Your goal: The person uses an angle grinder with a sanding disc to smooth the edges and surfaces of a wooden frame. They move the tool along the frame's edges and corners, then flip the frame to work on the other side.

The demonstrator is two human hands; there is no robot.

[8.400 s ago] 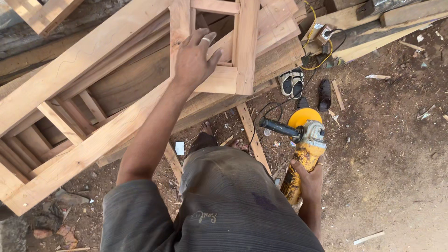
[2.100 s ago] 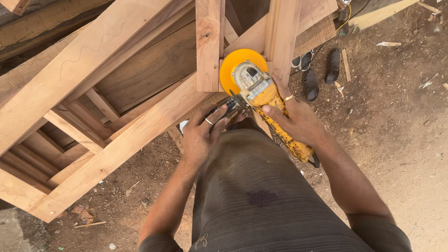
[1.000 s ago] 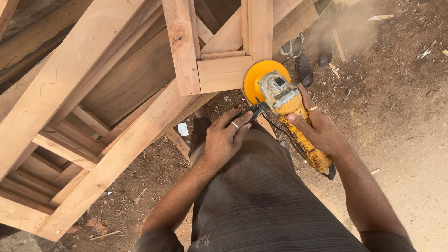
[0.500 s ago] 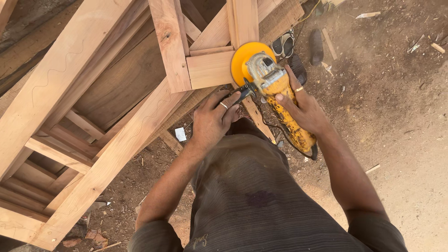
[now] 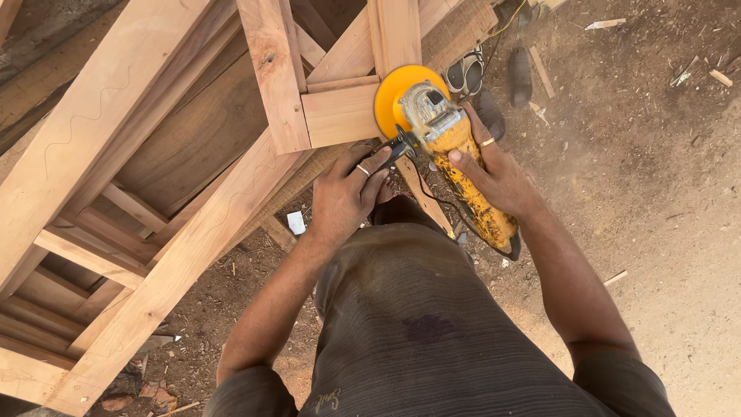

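Packages, labels, signs and screens visible in the head view. One item may qualify: a small white piece (image 5: 296,222), roughly rectangular and about flat, possibly a scrap of paper or a small packet, lying on the dirt ground (image 5: 664,154) left of centre. It sits under the near edge of the slanting wooden beam (image 5: 201,247) and just left of the left hand (image 5: 345,199). It is too small to tell whether it is a label, a wrapper or a loose offcut. No sign, no screen and no other package can be made out anywhere else in the view.
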